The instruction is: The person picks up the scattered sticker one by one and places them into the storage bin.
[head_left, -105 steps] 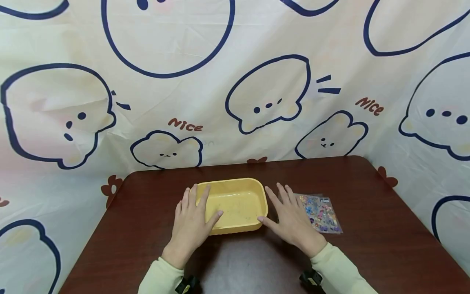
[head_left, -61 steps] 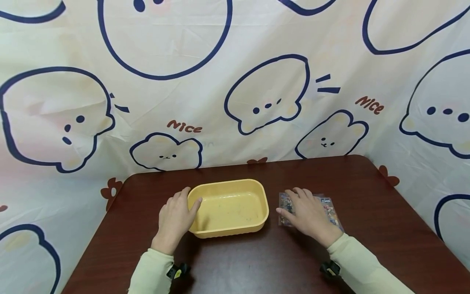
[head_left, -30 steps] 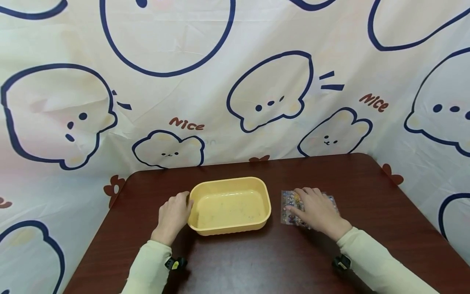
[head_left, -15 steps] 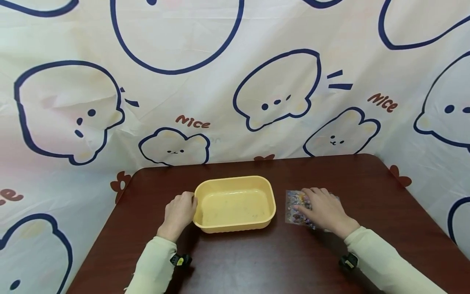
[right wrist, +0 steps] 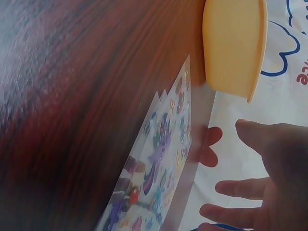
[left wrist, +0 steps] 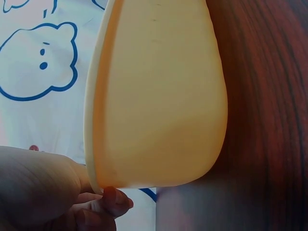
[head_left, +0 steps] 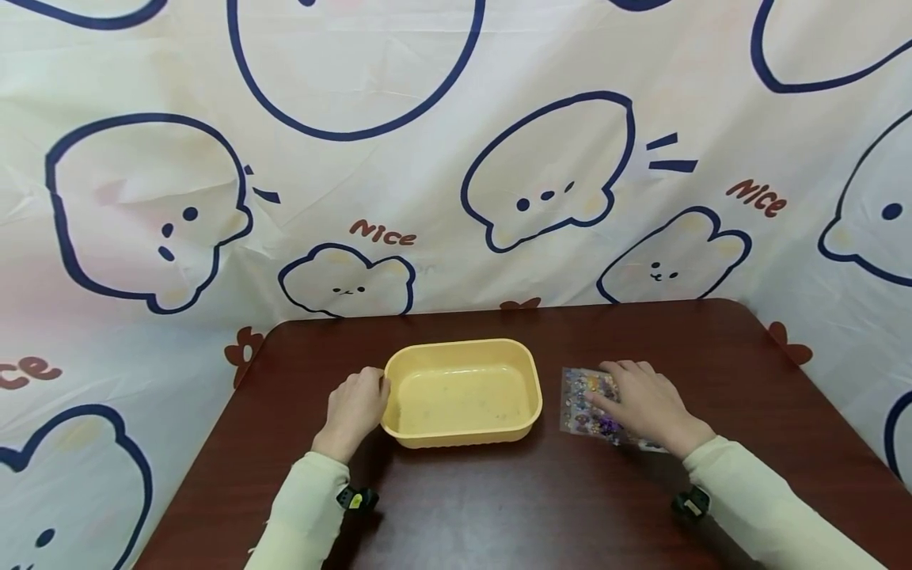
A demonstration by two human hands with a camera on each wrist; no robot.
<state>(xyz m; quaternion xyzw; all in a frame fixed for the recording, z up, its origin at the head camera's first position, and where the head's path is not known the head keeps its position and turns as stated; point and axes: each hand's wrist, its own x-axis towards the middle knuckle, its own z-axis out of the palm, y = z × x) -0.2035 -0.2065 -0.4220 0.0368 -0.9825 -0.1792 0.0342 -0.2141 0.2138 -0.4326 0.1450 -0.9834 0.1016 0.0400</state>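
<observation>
One grip made, one pending

My left hand (head_left: 356,402) pinches the tub (head_left: 463,394) by its rim; my right hand (head_left: 650,400), spread and empty, hovers over picture sheets (head_left: 579,408) beside it. I judge this the approach; lifting needs an edge pinched.

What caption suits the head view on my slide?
Left hand gripping one end of the tub, right hand over printed sheets on a dark table.

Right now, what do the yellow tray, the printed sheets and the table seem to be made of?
Yellow tray: probably smooth, slightly glossy plastic; highlights inside.
Printed sheets: likely thin clear plastic, apparently smooth; see-through margins.
Table: wood or wood-look laminate, semi-gloss; dark grain, pale reflections.
</observation>
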